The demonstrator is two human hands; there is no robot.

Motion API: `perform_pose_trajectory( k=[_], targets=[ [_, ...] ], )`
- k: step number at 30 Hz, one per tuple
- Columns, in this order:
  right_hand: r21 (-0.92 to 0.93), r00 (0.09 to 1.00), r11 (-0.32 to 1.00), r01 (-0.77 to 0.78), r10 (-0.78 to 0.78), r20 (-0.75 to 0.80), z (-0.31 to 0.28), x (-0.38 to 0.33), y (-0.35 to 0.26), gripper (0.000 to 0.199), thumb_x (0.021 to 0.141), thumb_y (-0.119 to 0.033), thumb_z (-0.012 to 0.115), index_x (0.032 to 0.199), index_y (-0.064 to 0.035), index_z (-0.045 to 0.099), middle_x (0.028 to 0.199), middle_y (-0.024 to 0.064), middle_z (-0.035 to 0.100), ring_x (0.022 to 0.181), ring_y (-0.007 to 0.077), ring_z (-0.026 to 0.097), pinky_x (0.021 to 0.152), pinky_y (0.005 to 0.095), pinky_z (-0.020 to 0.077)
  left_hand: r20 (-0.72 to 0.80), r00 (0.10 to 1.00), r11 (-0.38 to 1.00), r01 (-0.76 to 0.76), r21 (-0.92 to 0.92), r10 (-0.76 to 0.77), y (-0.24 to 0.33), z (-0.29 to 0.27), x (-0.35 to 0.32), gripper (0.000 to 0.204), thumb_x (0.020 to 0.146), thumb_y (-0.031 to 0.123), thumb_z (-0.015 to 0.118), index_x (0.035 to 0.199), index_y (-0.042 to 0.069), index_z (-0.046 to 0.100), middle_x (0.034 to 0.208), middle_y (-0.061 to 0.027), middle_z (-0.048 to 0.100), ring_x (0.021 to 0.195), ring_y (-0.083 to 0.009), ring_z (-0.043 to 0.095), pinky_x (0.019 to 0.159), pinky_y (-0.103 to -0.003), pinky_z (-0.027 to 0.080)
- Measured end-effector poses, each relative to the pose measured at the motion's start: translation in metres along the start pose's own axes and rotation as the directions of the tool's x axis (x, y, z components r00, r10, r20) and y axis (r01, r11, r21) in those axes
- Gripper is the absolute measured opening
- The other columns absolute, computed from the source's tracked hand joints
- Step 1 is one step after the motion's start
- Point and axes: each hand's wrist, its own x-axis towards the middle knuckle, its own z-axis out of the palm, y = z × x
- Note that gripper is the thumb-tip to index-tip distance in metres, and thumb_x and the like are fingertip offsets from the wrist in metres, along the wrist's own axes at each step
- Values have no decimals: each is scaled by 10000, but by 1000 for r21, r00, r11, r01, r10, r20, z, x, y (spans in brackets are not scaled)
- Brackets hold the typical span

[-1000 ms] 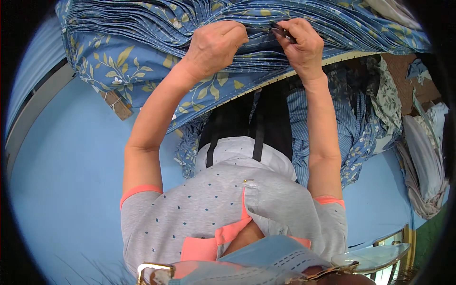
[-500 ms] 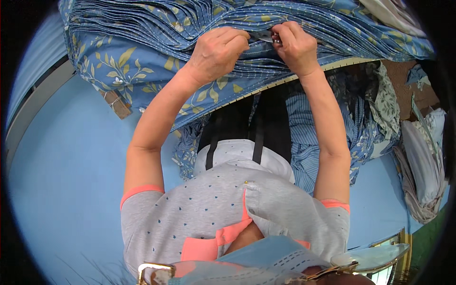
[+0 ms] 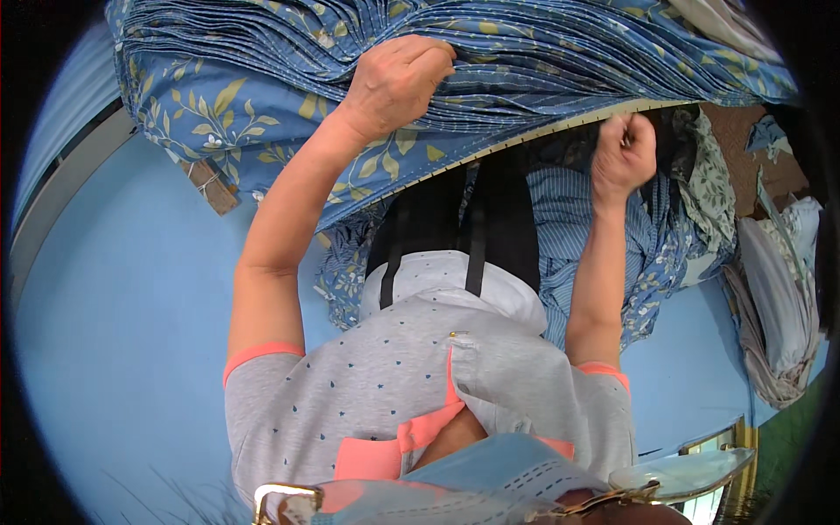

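A long bundle of blue fabric [image 3: 577, 61] with pale yellow-green leaves and small white flowers lies at the top, its many stitched edges gathered into close folds. My left hand [image 3: 398, 86] is closed in a pinch at these folds, left of the middle, gripping the fabric. To the right and nearer to me, my right hand [image 3: 624, 157] is raised clear of the folds with its fingers curled together. A small dark thing shows between its thumb and finger, too little of it to name. Both forearms are bare below short grey sleeves.
A pale strip with dark tick marks [image 3: 560, 125] runs along the work surface's front edge. Blue striped cloth [image 3: 569, 219] and patterned pieces are heaped below it. Grey cloths [image 3: 779, 297] hang at the right. A small wooden block [image 3: 210, 186] tied with string sits at left.
My right hand has come away from the folds, moving right and toward me. The shiny metal bit between the hands is out of sight. My left hand stays on the fabric.
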Motion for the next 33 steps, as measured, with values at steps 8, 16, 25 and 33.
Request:
perform_pose_trajectory(
  k=[8, 16, 25, 33],
  targets=[
    [-115, 969, 986, -120, 141, 202, -14, -28, -12, 196, 971, -42, 707, 1163, -9, 733, 1014, 2, 731, 844, 46, 629, 768, 191, 502, 21, 999, 999, 23, 25, -24, 8, -1, 1, 66, 870, 40, 729, 916, 38, 682, 962, -87, 738, 829, -266, 713, 718, -349, 577],
    [16, 964, 1000, 23, -27, 265, 60, 2, -12, 199, 946, -35, 724, 1143, -8, 738, 1059, 66, 773, 900, 82, 693, 799, 223, 546, 22, 992, 976, 116, 182, -122, 31, 15, 24, 103, 871, 148, 761, 971, 131, 745, 837, -23, 681, 753, -240, 692, 641, -347, 550],
    [29, 975, 997, -68, 61, 214, 76, -5, -22, 206, 910, -53, 772, 1113, -28, 749, 997, 33, 780, 872, 59, 691, 771, 226, 552, 76, 925, 906, 345, 244, -372, 49, 30, 46, 100, 838, 208, 707, 859, 119, 746, 814, -67, 707, 758, -299, 728, 634, -403, 572],
    [-125, 987, 985, 118, -102, 127, 90, -7, -21, 220, 852, -48, 803, 1065, -54, 750, 919, 75, 773, 781, 131, 738, 718, 254, 574, 326, 769, 834, 487, 259, -550, 43, 29, 59, 188, 861, 224, 676, 974, 141, 802, 870, -134, 754, 820, -325, 741, 727, -439, 586]
  ],
)
